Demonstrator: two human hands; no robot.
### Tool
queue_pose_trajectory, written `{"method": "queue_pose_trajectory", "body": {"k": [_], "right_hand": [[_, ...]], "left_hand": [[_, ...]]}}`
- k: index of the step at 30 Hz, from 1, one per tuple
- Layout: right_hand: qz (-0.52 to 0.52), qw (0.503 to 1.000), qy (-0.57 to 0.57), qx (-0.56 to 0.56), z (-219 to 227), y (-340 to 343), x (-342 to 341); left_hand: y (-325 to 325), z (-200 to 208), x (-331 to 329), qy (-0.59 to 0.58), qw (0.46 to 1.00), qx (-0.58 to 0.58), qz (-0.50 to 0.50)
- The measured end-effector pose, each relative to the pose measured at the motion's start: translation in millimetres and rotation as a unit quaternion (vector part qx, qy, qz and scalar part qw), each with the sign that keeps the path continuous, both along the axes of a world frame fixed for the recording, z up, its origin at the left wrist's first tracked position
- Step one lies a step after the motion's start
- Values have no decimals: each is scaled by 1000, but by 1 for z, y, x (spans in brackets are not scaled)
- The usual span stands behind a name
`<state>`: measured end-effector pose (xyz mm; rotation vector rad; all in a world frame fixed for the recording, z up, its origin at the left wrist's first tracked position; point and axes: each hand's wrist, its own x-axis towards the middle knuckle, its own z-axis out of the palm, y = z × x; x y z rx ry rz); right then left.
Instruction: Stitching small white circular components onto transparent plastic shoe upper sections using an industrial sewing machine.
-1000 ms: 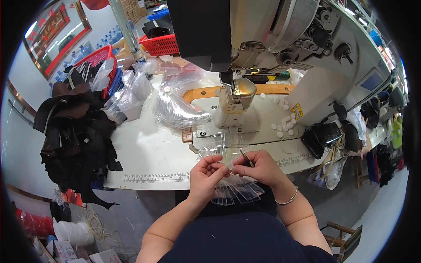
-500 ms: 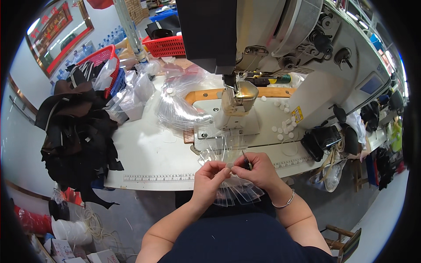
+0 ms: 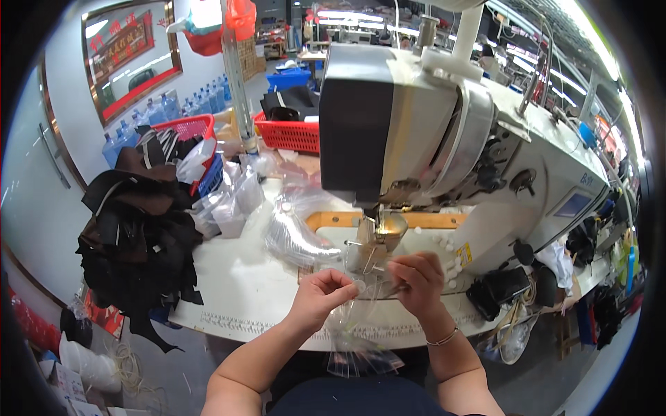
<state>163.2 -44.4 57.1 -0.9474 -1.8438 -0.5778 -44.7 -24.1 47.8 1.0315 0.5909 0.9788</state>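
Note:
My left hand [image 3: 318,299] is closed in a pinch on a small round whitish disc [image 3: 359,286] that joins a bundle of clear plastic strips. The strips [image 3: 357,347] fan out and hang below it, past the table's front edge. To the right, my right hand [image 3: 418,281] is raised with curled fingers, apart from the left. A small dark tool with a metal tip, partly hidden and blurred, is in its fingers. Both hands are in front of the needle area of a large sewing machine [image 3: 444,118].
On the white table, a fanned pile of clear plastic strips [image 3: 295,232] lies left of the machine. White discs [image 3: 452,272] are scattered at right, near a black pouch [image 3: 498,291]. Black scraps [image 3: 139,236] hang at left; a red basket [image 3: 288,133] stands behind.
My right hand has moved up and away from the left, which keeps its pinch on the disc. The view has tilted up, showing more of the machine and room.

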Motion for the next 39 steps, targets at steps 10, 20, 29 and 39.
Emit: {"method": "queue_pose_trajectory", "body": {"k": [10,20,29,39], "right_hand": [[-53,998,-44,11,39,29,16],[-13,998,-28,-49,49,33,13],[-79,993,-11,-86,31,63,36],[-112,993,-16,-10,35,34,36]], "left_hand": [[57,13,15,-78,975,-154,-142],[36,6,20,-148,944,-287,-74],[133,44,28,59,977,-158,-133],[120,83,47,149,974,103,-137]]}}
